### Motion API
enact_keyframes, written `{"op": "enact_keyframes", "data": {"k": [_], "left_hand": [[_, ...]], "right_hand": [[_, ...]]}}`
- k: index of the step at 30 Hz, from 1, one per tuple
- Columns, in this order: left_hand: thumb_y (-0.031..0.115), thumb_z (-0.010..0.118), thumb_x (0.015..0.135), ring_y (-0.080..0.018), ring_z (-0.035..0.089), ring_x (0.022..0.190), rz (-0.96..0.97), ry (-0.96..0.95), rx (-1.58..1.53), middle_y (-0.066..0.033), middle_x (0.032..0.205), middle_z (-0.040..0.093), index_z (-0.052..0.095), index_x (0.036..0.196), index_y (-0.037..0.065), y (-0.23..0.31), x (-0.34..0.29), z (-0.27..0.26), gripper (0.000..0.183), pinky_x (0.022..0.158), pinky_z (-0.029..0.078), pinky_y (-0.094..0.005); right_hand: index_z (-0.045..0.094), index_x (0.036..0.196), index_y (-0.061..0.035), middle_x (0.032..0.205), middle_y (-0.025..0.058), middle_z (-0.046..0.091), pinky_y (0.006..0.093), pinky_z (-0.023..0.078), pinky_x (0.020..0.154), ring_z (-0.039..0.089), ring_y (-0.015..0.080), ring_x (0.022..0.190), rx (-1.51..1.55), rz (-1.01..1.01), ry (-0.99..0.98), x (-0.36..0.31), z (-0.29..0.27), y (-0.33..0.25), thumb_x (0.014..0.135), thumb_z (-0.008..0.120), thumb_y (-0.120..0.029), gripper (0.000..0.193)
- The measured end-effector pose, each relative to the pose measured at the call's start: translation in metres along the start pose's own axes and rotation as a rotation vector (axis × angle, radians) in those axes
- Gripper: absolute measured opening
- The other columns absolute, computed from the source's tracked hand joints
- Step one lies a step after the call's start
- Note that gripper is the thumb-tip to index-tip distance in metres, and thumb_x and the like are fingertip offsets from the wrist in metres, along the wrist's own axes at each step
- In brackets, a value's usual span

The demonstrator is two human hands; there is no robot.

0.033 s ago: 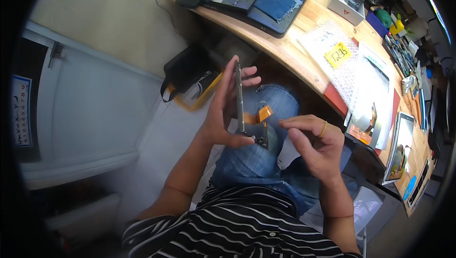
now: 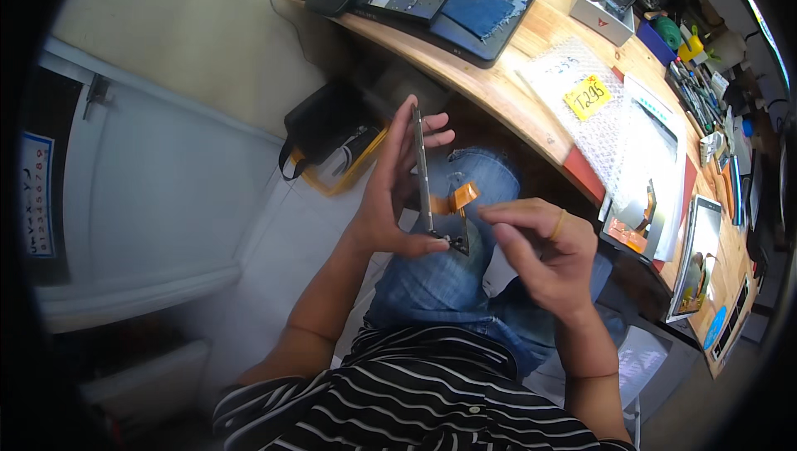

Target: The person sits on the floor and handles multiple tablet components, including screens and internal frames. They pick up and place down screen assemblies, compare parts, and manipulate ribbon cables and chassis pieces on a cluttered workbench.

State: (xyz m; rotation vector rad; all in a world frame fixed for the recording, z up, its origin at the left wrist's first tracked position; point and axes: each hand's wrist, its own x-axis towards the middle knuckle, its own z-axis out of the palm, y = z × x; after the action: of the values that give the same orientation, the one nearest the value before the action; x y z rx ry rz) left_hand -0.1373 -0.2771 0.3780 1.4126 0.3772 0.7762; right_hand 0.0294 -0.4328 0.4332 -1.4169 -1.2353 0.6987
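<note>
My left hand (image 2: 388,202) grips a thin, dark device panel (image 2: 424,177) above my lap, its thumb at the lower end and the fingers behind. The panel stands nearly edge-on, so its face hardly shows. From its right side an orange flex cable (image 2: 465,195) sticks out, bent upward at the tip. Small dark parts (image 2: 455,242) show at the panel's lower end. Just right of the cable is my right hand (image 2: 552,256), with forefinger stretched toward it, thumb apart and other fingers curled. Nothing shows between its fingertips, and it does not appear to touch the cable.
A wooden workbench (image 2: 506,102) curves along the right, bearing a dark mat (image 2: 490,52), bubble wrap (image 2: 573,102), a screen with orange cable (image 2: 656,152), a white-framed tablet (image 2: 697,260) and a box of parts (image 2: 602,19). A black bag (image 2: 324,127) lies in a yellow bin (image 2: 340,178) below.
My right hand has shifted slightly left, bringing its forefinger closer to the orange flex cable. The left hand and the panel have barely moved.
</note>
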Motion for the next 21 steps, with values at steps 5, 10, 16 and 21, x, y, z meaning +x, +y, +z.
{"op": "enact_keyframes", "data": {"k": [5, 10, 16, 21], "left_hand": [[0.046, 0.093, 0.051, -0.031, 0.046, 0.138, 0.019, -0.03, -0.004, -0.0243, 0.152, 0.038, 0.002, 0.16, 0.001, 0.003, 0.013, 0.012, 0.149, 0.116, 0.033, -0.043], [0.051, 0.093, 0.051, -0.0308, 0.045, 0.138, 0.016, -0.052, 0.024, -0.0244, 0.153, 0.036, 0.002, 0.161, 0.002, -0.003, 0.02, 0.015, 0.15, 0.115, 0.033, -0.0431], [0.05, 0.096, 0.049, -0.0303, 0.043, 0.14, -0.019, -0.063, 0.026, -0.023, 0.153, 0.036, 0.003, 0.161, 0.003, -0.004, 0.02, 0.023, 0.153, 0.117, 0.031, -0.0415], [0.047, 0.099, 0.046, -0.0299, 0.042, 0.141, -0.013, -0.113, 0.057, -0.0228, 0.153, 0.037, 0.004, 0.161, 0.003, -0.003, 0.022, 0.024, 0.155, 0.118, 0.03, -0.0406]], "right_hand": [[0.075, 0.103, 0.001, 0.101, 0.0159, 0.076, 0.0305, 0.058, 0.08, 0.075, 0.0245, 0.09, -0.086, -0.215, 0.04, 0.022, 0.017, -0.013, 0.081, 0.072, 0.004, 0.023], [0.076, 0.102, 0.0003, 0.097, 0.0161, 0.076, 0.0303, 0.06, 0.076, 0.076, 0.0265, 0.086, -0.206, -0.293, 0.088, 0.019, 0.015, -0.009, 0.077, 0.076, 0.002, 0.026], [0.076, 0.101, 0.0004, 0.095, 0.015, 0.077, 0.0304, 0.06, 0.075, 0.076, 0.0253, 0.084, -0.248, -0.317, 0.099, 0.015, 0.006, -0.003, 0.074, 0.077, 0.002, 0.026], [0.076, 0.1, -0.0004, 0.094, 0.0138, 0.077, 0.0297, 0.06, 0.075, 0.076, 0.0242, 0.083, -0.225, -0.28, 0.051, 0.012, -0.001, -0.001, 0.072, 0.079, 0.0, 0.028]]}}
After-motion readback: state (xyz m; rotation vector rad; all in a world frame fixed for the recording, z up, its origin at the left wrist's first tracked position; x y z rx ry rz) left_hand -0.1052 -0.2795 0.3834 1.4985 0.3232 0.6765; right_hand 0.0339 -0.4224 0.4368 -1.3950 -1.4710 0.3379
